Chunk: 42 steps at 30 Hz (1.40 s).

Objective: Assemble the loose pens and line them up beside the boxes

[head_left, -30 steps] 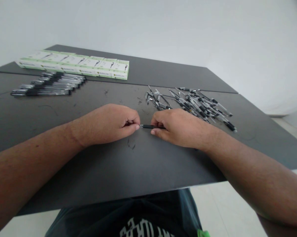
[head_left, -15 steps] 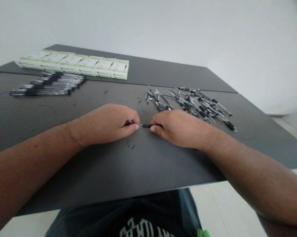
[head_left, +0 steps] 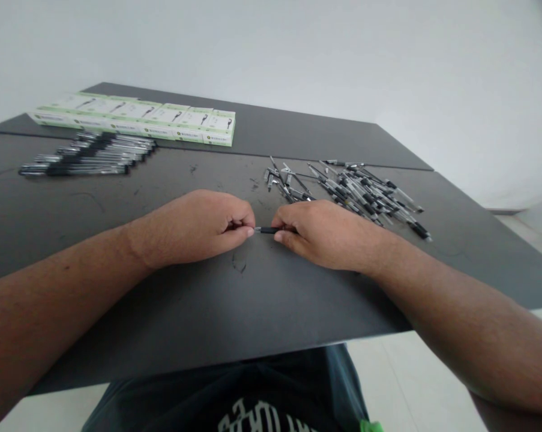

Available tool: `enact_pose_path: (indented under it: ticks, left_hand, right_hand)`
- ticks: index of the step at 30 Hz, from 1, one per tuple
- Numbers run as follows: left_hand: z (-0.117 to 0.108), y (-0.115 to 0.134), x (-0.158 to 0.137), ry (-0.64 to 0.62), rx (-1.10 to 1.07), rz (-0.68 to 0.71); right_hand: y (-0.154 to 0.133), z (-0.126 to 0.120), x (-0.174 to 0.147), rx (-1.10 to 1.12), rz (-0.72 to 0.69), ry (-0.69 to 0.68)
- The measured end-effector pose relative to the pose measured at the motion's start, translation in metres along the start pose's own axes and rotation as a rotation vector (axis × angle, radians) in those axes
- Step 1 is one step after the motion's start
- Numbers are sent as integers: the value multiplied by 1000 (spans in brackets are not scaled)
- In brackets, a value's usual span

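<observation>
Between my two hands a pen (head_left: 267, 230) with a black grip lies level, just above the dark table. My left hand (head_left: 212, 225) is closed, thumb and forefinger pinching the pen's clear tip end. My right hand (head_left: 318, 233) closes round the black grip, and the rest of the barrel is hidden inside it. Just beyond my right hand lies a loose pile of pens and pen parts (head_left: 365, 195), black and clear. Some separate small pieces (head_left: 273, 179) lie at the pile's left side.
At the back left stands a row of white and green boxes (head_left: 140, 123) with pen pictures. In front of them a stack of black and clear pens (head_left: 90, 156) lies side by side. The grey table (head_left: 234, 312) ends close to my lap, and a pale wall rises behind it.
Almost nothing differs. Both hands keep the same hold on the pen; my right forefinger has shifted very slightly left along the grip.
</observation>
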<state>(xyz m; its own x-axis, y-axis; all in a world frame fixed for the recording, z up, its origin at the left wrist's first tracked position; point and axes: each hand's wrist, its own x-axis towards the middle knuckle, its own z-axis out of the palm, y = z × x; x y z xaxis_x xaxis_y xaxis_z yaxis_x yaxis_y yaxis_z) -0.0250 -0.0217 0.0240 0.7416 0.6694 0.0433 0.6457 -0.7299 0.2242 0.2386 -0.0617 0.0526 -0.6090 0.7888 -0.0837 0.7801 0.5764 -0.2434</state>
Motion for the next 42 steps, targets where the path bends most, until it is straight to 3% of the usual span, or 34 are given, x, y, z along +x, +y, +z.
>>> enact_pose_path:
  ticks: [6, 10, 14, 19, 26, 30, 38, 42]
  left_hand:
    - [-3, -3, -2, 93, -83, -97]
    - [-3, -15, -1, 185, -75, -167]
    - [1, -26, 2, 174, -53, -188]
    - [6, -25, 8, 148, -12, -158]
    - [20, -6, 26, 144, 16, 135]
    - [24, 6, 39, 142, 27, 233]
    - [24, 41, 79, 67, 104, 162]
    - [28, 46, 92, 72, 81, 176]
  right_hand:
    - [9, -1, 1, 37, -25, 54]
    - [20, -8, 3, 103, 74, 238]
    - [34, -16, 6, 146, 173, 438]
    - [48, -19, 11, 231, 225, 557]
    - [58, -15, 17, 255, 254, 576]
    - [62, -10, 21, 240, 253, 564]
    - [66, -8, 23, 216, 239, 577]
    - [63, -10, 23, 216, 230, 577]
